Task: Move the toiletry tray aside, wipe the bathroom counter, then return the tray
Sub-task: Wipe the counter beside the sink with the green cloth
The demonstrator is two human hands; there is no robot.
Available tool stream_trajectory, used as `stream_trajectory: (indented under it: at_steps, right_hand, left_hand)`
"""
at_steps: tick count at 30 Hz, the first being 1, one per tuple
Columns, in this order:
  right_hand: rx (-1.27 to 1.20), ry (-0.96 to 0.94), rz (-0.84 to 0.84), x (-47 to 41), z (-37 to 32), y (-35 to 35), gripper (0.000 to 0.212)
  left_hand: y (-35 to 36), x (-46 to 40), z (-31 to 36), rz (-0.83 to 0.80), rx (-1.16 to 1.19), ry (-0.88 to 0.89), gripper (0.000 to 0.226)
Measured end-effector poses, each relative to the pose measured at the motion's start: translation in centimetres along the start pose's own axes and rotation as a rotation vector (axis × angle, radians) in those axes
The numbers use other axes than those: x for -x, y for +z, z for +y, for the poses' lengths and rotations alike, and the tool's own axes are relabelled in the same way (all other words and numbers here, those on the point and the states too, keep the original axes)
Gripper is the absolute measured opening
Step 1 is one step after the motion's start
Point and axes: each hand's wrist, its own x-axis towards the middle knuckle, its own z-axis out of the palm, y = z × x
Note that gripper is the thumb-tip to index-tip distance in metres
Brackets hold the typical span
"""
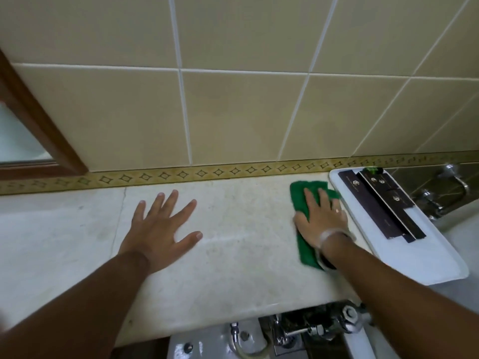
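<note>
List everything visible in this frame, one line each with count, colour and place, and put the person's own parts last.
counter: one, pale cream stone, across the middle
cloth: one, green, flat on the counter under the right hand
tray: one, white, at the right end of the counter, beside the cloth
packets: several, dark with small logos, flat on the tray; exact count unclear
wall tiles: many, beige with white grout, behind the counter
border strip: one, yellow-green patterned, along the back of the counter
frame: one, brown wood, upper left
pipe fittings: several, chrome, below the front edge
taps: chrome, far right
left hand: spread flat on the counter
right hand: pressing the cloth
</note>
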Motion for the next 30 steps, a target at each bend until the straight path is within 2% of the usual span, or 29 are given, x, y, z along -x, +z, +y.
stream_trajectory:
  at_steps: [1,2,3,5,7,8,10,12,14,15,16,17,19,21,22,23,24,25,27,28,29,30]
  right_hand:
    - [0.004,0.072,-0.007,-1.2,-2.8,-0.3,0.073]
    - [0.038,0.027,-0.028,-1.1,-5.9,-0.1,0.072]
    - [0.092,-0.123,-0.014,-0.5,-8.6,0.9,0.071]
    - [0.171,-0.550,-0.033,3.8,-11.6,3.1,0.068]
    - [0.123,-0.859,-0.102,8.5,-9.4,3.9,0.066]
    - [0.055,-0.923,-0.128,9.5,-7.1,3.4,0.066]
    - [0.098,-0.876,-0.125,8.1,-2.9,2.3,0.068]
    - [0.141,-0.625,-0.111,4.1,-1.9,0.9,0.065]
    - [0.134,-0.336,-0.089,1.3,-6.2,0.8,0.066]
    - [0.150,-0.274,-0.064,1.3,-9.7,1.2,0.067]
    - [0.182,-0.301,-0.040,2.0,-13.3,2.0,0.067]
    - [0.211,-0.430,0.003,3.4,-16.4,2.9,0.067]
    - [0.234,-0.864,0.021,7.7,-19.8,4.6,0.066]
    - [0.191,-1.259,-0.097,10.5,-17.9,4.7,0.066]
    - [0.178,-1.379,-0.178,10.2,-15.8,3.9,0.067]
    - [0.195,-1.420,-0.212,8.8,-13.7,3.3,0.070]
    - [0.215,-1.376,-0.203,6.6,-12.1,2.8,0.073]
    - [0.231,-1.241,-0.182,4.1,-11.3,2.0,0.075]
    - [0.229,-0.851,-0.209,0.1,-12.9,0.9,0.070]
    - [0.241,-0.734,-0.192,-0.5,-15.0,1.0,0.069]
    - [0.271,-0.723,-0.153,-0.3,-17.6,1.6,0.069]
    - [0.293,-0.811,-0.104,0.6,-20.2,2.7,0.071]
  left_hand:
    - [0.1,-0.2,0.0,0.003,0.000,0.003,0.082]
    - [-0.1,0.1,0.0,0.004,-0.004,-0.011,0.082]
    - [-0.3,-0.1,0.1,-0.004,-0.005,-0.021,0.083]
    - [-1.0,0.0,0.6,-0.059,-0.010,-0.007,0.087]
    - [-1.9,0.8,0.2,-0.128,-0.014,0.064,0.094]
    - [-2.3,1.3,-0.6,-0.149,0.001,0.079,0.096]
    - [-3.1,2.5,-4.1,-0.127,-0.009,-0.009,0.097]
    - [-3.2,3.9,-8.2,-0.093,-0.096,-0.233,0.094]
    - [-2.7,4.9,-10.7,-0.107,-0.096,-0.438,0.092]
    - [-2.3,5.0,-11.1,-0.101,-0.067,-0.481,0.091]
    - [-2.0,4.9,-11.2,-0.088,-0.051,-0.486,0.090]
    - [-1.7,4.9,-11.1,-0.077,-0.049,-0.480,0.090]
    - [-1.5,4.7,-11.2,-0.044,-0.048,-0.480,0.091]
    - [-1.5,4.7,-11.7,-0.036,-0.040,-0.486,0.091]
    - [-1.4,4.7,-11.7,-0.035,-0.036,-0.484,0.091]
    - [-1.2,4.7,-11.7,-0.030,-0.041,-0.480,0.091]
    - [-1.0,4.6,-11.7,-0.019,-0.045,-0.473,0.091]
    - [-0.9,4.5,-11.7,-0.011,-0.044,-0.468,0.090]
    - [-0.9,4.4,-11.9,-0.010,-0.036,-0.473,0.089]
    - [-0.9,4.3,-12.0,-0.015,-0.040,-0.472,0.088]
    - [-0.9,4.2,-12.1,-0.023,-0.047,-0.467,0.085]
    - [-0.9,4.2,-12.1,-0.034,-0.053,-0.461,0.082]
